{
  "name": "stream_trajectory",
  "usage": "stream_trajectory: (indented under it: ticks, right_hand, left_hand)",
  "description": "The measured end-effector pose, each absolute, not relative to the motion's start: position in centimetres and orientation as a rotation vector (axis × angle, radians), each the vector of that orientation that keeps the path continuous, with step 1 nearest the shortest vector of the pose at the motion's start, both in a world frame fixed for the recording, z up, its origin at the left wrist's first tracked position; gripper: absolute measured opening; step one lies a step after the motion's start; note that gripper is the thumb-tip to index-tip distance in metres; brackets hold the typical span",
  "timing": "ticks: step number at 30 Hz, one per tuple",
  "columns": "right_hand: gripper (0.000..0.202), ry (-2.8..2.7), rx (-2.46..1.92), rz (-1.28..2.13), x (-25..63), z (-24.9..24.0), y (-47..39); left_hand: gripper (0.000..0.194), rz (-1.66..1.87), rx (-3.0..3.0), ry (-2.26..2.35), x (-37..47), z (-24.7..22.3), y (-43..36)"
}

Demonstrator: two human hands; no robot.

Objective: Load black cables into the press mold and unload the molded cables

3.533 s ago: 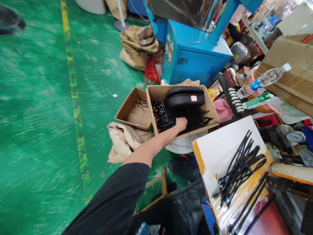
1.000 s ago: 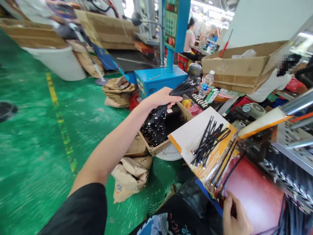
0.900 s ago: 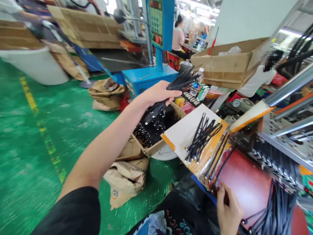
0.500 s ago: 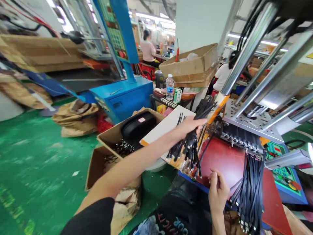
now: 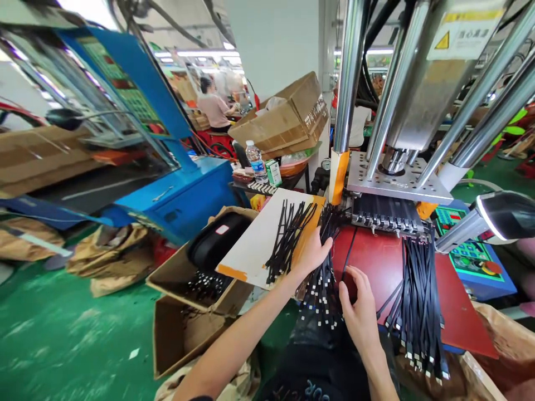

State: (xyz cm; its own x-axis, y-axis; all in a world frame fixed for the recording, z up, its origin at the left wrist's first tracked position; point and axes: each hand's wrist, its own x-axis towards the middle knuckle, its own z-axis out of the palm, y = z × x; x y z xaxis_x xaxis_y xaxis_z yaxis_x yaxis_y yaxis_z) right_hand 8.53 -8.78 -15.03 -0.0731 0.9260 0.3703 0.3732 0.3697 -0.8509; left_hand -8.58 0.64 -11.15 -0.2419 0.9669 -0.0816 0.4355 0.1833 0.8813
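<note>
My left hand is closed around a bundle of black cables at the left edge of the red work surface. Their metal-tipped ends hang over the near edge. My right hand has its fingers curved and its thumb apart, with nothing visibly held. A single black cable runs along the red surface close to its fingertips. More black cables lie on a white board to the left. Another thick row of cables hangs from the press fixture.
A metal press with upright rods stands over the work surface. Right of it are a control panel and a lamp. Cardboard boxes stand at lower left. A water bottle stands behind the board. A seated person is farther back.
My left hand has lowered the cable bundle from above the board to the red surface's left edge. My right hand has moved slightly up and left, its fingers spreading. The view has turned right.
</note>
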Motion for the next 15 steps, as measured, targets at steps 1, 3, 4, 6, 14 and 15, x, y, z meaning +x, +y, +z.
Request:
stream_trajectory:
  ticks: [1, 3, 4, 6, 14, 15]
  right_hand:
    - [0.033, -1.655, -1.175, 0.712, 8.6, -15.0, -8.8]
    - [0.032, -1.674, -1.169, 0.731, 8.8, -14.8, -9.0]
    - [0.032, -1.680, -1.167, 0.735, 8.9, -14.7, -9.0]
    - [0.031, -1.691, -1.164, 0.738, 9.1, -14.5, -9.1]
    - [0.031, -1.730, -1.167, 0.753, 9.7, -14.2, -9.1]
    - [0.031, -1.731, -1.162, 0.758, 9.7, -14.1, -9.1]
  left_hand:
    - [0.040, 0.993, 1.383, 1.829, -8.6, -11.1, 0.5]
    - [0.042, 0.953, 1.487, 1.885, -8.9, -10.8, 0.4]
    - [0.043, 0.918, 1.537, 1.894, -9.2, -10.6, 0.4]
    - [0.043, 0.842, 1.634, 1.882, -10.0, -9.9, 0.3]
    - [0.028, 0.507, 1.778, 1.998, -14.6, -5.7, -6.5]
    - [0.025, 0.439, 1.778, 2.026, -14.7, -5.5, -7.9]
